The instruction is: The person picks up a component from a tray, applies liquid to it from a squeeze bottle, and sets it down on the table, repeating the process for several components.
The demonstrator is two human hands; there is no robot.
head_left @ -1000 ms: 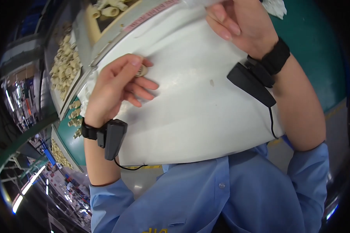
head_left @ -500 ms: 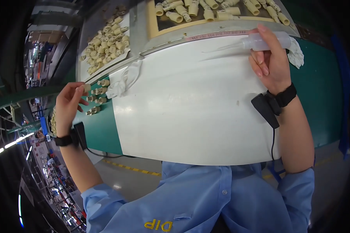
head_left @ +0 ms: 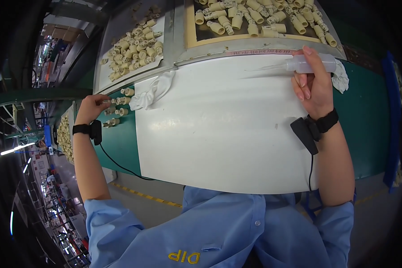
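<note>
Your blue shirt (head_left: 219, 228) fills the near edge; beyond it lies the white mat (head_left: 228, 129) on the green bench (head_left: 357, 129); your right hand (head_left: 315, 87) is curled around a clear squeeze bottle (head_left: 310, 64) at the mat's far right, nozzle pointing left; your left hand (head_left: 91, 107) pinches a small cream part (head_left: 116, 102) off the mat's left edge, beside a rag (head_left: 154, 91); trays (head_left: 120, 71) of parts sit farthest.

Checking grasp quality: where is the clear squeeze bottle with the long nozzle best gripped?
Grip the squeeze bottle around its soft cylindrical body, coming from the near side as the right hand does. It lies sideways, so its thin tapered nozzle points left, free.
</note>
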